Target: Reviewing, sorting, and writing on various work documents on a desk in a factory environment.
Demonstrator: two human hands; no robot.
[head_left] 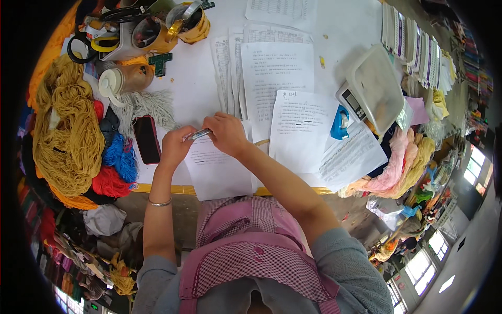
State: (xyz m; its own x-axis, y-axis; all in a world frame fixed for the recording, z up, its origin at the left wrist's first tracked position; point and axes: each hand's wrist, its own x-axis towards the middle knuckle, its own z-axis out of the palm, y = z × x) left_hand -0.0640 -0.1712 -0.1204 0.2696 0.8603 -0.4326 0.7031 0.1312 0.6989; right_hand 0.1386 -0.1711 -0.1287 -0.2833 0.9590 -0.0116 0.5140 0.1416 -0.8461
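Observation:
Over a printed sheet (222, 170) at the table's near edge, my two hands meet around a slim, shiny pen (198, 134) lying roughly level. My left hand (177, 146) pinches one end of it. At the other end, the fingers of my right hand (227, 133) are closed around it, partly hiding it. Just left of my left hand lies a dark phone (147, 139) with a red edge. More printed pages (278, 68) spread beyond my right hand, and one sheet with handwriting at its top (298, 128) lies to its right.
Yarn skeins in tan (70, 125), blue (121, 157) and red (111, 181) crowd the left. A lidded jar (133, 78), scissors (79, 48) and a tape roll cluster (188, 23) sit behind. At right are a scale with a tray (374, 86), a blue tape dispenser (340, 123) and pink yarn (392, 162).

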